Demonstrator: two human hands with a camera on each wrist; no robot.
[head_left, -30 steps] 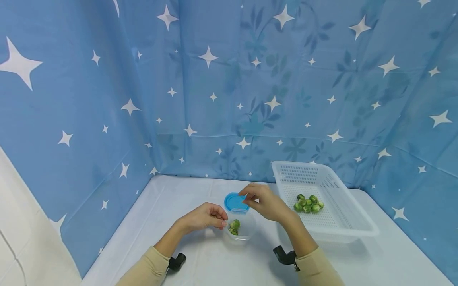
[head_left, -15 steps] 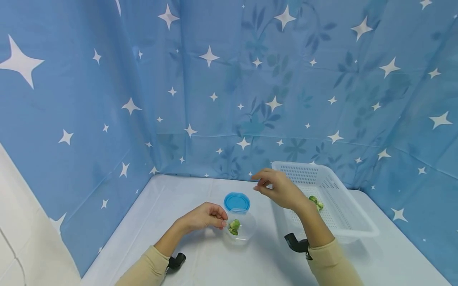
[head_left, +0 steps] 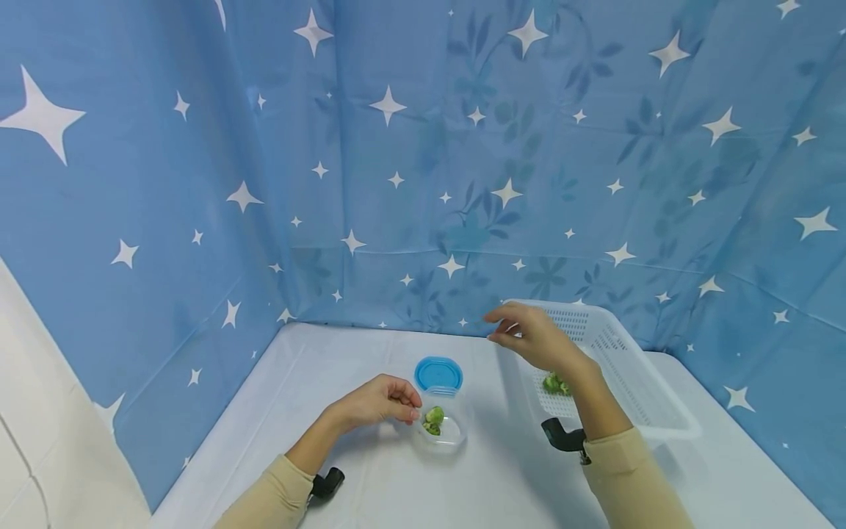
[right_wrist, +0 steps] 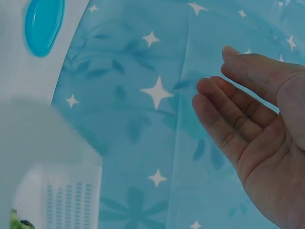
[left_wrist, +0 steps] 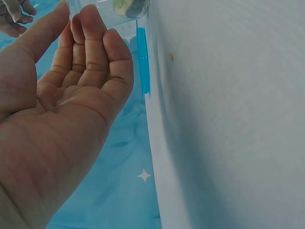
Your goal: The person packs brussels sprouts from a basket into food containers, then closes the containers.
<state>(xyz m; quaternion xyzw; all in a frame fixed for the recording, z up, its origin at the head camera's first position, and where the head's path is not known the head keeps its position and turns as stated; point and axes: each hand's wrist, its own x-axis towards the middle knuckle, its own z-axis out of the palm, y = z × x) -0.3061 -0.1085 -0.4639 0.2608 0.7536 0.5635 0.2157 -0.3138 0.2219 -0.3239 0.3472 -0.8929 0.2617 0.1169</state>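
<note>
Container: A clear plastic food container [head_left: 452,430] sits open on the desk [head_left: 377,481], holding green, round Brussels sprouts [head_left: 432,419] on its left side.
Left hand: The left hand [head_left: 380,400] touches the container's left side, fingers loosely bent; whether it pinches the rim cannot be told.
Right hand: The right hand [head_left: 537,339] is held above the left side of a white, rectangular, perforated plastic basket [head_left: 621,369], fingers relaxed, thumb apart from them.
Lid: A blue plastic lid [head_left: 438,374] lies flat just behind the container.
In the way: The right wrist and forearm cross in front of the basket, partly hiding its green sprouts [head_left: 557,385].
Wrists: Black curved devices [head_left: 562,435] are worn below tan sleeves [head_left: 633,477].
Surface: The desk wears a smooth white covering, shadowed beneath the right arm.
Room: A blue curtain [head_left: 423,147] printed with white stars and darker leaves surrounds the desk; an off-white surface [head_left: 53,448] shows at lower left.
</note>
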